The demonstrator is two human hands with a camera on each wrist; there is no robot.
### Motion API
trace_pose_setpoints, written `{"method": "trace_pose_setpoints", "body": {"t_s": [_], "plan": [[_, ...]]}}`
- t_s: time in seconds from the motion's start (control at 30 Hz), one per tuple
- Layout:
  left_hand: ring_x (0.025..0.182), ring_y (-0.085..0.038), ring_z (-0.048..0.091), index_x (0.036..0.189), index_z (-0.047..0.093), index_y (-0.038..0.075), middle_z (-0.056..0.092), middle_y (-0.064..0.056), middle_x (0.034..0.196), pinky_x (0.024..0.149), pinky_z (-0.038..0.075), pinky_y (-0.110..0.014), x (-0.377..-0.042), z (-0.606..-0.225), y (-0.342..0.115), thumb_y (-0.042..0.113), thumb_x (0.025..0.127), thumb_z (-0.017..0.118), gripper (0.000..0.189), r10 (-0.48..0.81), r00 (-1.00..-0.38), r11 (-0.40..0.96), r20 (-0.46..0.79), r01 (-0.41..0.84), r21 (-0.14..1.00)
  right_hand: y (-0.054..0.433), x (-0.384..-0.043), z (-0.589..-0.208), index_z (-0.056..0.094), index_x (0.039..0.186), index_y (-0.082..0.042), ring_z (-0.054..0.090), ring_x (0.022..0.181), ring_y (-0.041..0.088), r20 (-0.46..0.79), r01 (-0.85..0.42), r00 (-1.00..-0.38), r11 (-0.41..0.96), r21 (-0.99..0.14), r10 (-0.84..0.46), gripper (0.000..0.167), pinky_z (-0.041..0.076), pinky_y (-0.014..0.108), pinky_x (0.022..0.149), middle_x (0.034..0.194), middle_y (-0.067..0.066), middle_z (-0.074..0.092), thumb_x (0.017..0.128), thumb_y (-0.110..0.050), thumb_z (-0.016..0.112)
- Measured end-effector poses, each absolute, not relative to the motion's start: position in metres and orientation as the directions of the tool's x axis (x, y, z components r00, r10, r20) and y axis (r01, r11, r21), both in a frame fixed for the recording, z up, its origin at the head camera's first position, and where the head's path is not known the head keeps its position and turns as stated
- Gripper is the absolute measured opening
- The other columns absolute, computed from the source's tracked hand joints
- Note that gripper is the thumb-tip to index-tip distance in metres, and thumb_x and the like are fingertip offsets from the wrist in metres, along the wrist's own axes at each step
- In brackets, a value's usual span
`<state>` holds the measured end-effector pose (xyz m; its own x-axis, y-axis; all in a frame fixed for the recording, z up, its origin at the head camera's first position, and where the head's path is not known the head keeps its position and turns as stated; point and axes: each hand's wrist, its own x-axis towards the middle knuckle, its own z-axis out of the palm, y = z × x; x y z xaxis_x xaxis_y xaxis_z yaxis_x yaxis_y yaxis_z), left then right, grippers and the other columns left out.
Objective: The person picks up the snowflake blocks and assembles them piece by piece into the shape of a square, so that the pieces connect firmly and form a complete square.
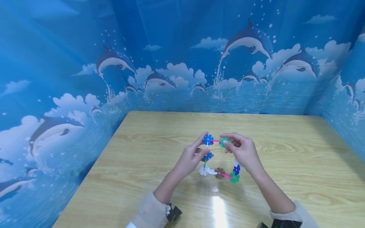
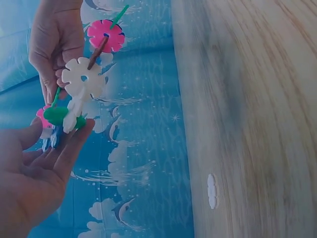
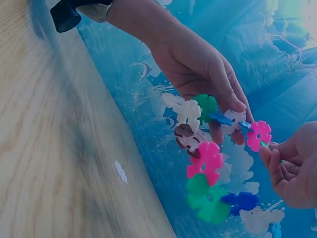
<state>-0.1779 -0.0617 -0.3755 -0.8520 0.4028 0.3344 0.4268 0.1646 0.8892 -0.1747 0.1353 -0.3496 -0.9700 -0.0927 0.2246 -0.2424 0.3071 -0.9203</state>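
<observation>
A loop-shaped chain of notched plastic snowflake discs (image 1: 219, 173) in blue, green, pink, white and brown hangs between both hands, over the wooden table. My left hand (image 1: 188, 159) grips its left side at the blue discs, thumb in front and fingers behind. With thumb and fingertips, my right hand (image 1: 246, 153) pinches a green disc (image 1: 224, 142) at the upper right. An edge-on pink disc (image 1: 215, 140) joins that green disc to a blue one (image 1: 208, 139). In the right wrist view a pink disc (image 3: 259, 135) sits right beside the right fingertips. My right hand hides part of the chain's right side.
A small white piece (image 2: 212, 191) lies on the table top (image 2: 257, 148). Blue dolphin-print sheeting (image 1: 176, 57) stands behind the table and along its sides. Dark wrist devices (image 1: 173, 212) sit at both cuffs.
</observation>
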Motion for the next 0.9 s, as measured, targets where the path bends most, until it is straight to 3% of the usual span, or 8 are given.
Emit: {"method": "trace_pose_setpoints", "body": {"t_s": [0.2,0.57,0.9], "plan": [[0.088,-0.029,0.064,0.144,0.027,0.006,0.050,-0.022,0.125,0.068,0.056,-0.024,-0.178,-0.376,-0.062,0.009,0.094,0.051,0.056,0.418,-0.835,0.116,0.357,0.439,0.891,0.133,-0.172,-0.351,0.064,0.109,-0.002,0.061,0.066,0.025,0.229,-0.239,-0.971,0.321,-0.916,-0.069,0.024,0.051,0.020,0.053,0.074,0.009,0.060,0.086,-0.008,0.065],[0.088,-0.022,0.065,0.145,0.028,0.013,0.045,-0.017,0.133,0.071,0.054,-0.021,-0.181,-0.379,-0.064,0.016,0.094,0.052,0.055,0.421,-0.824,0.196,0.378,0.490,0.850,0.128,-0.170,-0.350,0.067,0.105,-0.004,0.059,0.060,0.017,0.263,-0.263,-0.963,0.359,-0.896,-0.050,0.021,0.048,0.022,0.046,0.069,0.007,0.060,0.085,-0.009,0.066],[0.089,-0.025,0.064,0.144,0.029,0.010,0.049,-0.020,0.128,0.072,0.054,-0.023,-0.174,-0.365,-0.065,0.013,0.094,0.052,0.055,0.406,-0.853,0.204,0.328,0.434,0.877,0.132,-0.175,-0.350,0.063,0.112,-0.006,0.059,0.066,0.017,0.238,-0.267,-0.963,0.353,-0.897,-0.125,0.026,0.051,0.022,0.054,0.075,0.008,0.059,0.088,-0.016,0.063]]}}
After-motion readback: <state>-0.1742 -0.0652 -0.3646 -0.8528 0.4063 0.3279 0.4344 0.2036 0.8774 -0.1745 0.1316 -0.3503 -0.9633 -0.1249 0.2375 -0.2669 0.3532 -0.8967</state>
